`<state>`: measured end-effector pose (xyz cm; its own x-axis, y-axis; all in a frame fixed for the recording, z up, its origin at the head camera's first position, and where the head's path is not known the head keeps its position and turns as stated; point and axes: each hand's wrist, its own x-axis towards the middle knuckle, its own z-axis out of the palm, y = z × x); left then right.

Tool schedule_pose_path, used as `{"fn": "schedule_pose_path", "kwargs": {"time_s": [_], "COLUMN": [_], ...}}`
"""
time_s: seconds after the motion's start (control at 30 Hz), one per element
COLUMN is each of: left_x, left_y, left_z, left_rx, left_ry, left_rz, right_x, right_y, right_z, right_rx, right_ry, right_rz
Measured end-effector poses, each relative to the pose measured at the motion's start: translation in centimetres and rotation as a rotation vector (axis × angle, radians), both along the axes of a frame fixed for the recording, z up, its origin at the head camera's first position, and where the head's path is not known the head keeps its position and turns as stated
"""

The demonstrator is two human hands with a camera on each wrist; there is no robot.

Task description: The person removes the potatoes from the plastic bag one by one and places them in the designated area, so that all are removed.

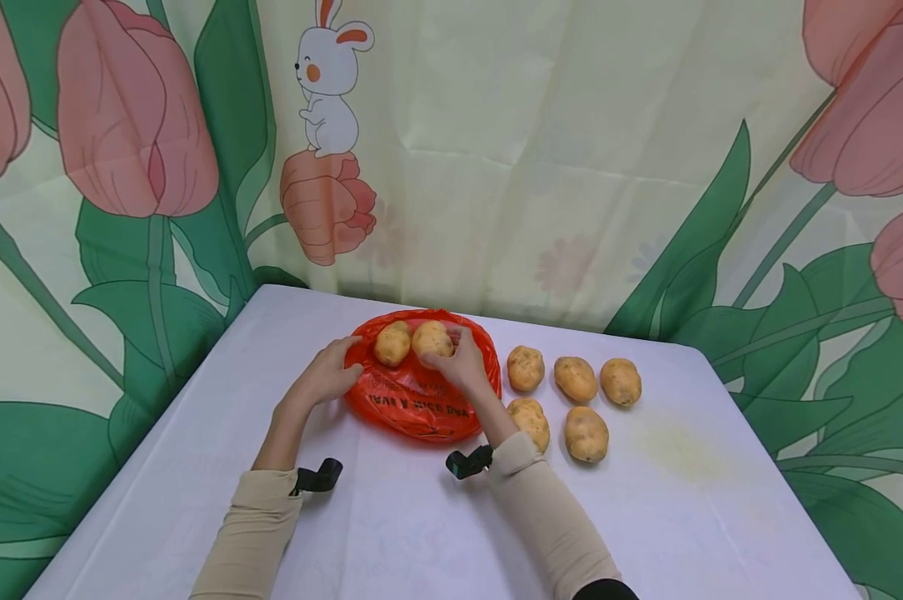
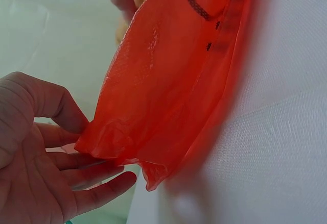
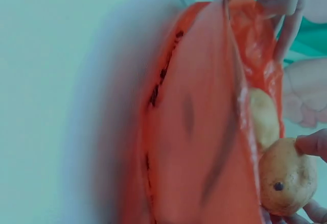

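Observation:
A red plastic bag (image 1: 406,408) with dark printing lies on the white-covered table, its mouth spread. My left hand (image 1: 331,369) pinches the left edge of the bag between thumb and fingers, seen closely in the left wrist view. In my right hand (image 1: 462,364) is a potato (image 3: 286,175), gripped by thumb and fingertips over the bag's opening. One more potato (image 1: 392,344) sits in the bag just left of the held one; the right wrist view shows it partly behind the bag's rim. Whether the bag holds anything else is hidden.
Several loose potatoes (image 1: 576,379) lie in two rough rows right of the bag, the nearest one (image 1: 529,419) beside my right forearm. A flower-and-rabbit curtain (image 1: 496,167) hangs behind the table. The white cloth (image 1: 691,517) has a faint yellowish stain on the right.

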<state>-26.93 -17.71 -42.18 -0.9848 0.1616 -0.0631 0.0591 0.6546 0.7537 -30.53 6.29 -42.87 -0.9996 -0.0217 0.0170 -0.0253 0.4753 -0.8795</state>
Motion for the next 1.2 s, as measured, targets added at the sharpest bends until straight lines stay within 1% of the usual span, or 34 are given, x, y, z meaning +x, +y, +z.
{"fn": "schedule_pose_path", "kwargs": {"time_s": [0.33, 0.6, 0.97, 1.2], "left_x": [0.1, 0.0, 0.0, 0.2], "left_y": [0.0, 0.1, 0.2, 0.3], "left_z": [0.0, 0.0, 0.0, 0.1], "left_rx": [-0.01, -0.013, -0.008, -0.014], "left_ry": [0.005, 0.021, 0.015, 0.013], "left_rz": [-0.003, -0.009, -0.012, -0.006], "right_x": [2.8, 4.9, 7.9, 9.2], "right_y": [0.6, 1.0, 1.9, 2.4], "right_z": [0.7, 1.2, 1.3, 1.5], "right_rx": [-0.098, -0.101, -0.134, -0.135], "right_ry": [0.057, 0.073, 0.086, 0.094], "right_rz": [0.037, 0.037, 0.081, 0.1]}}
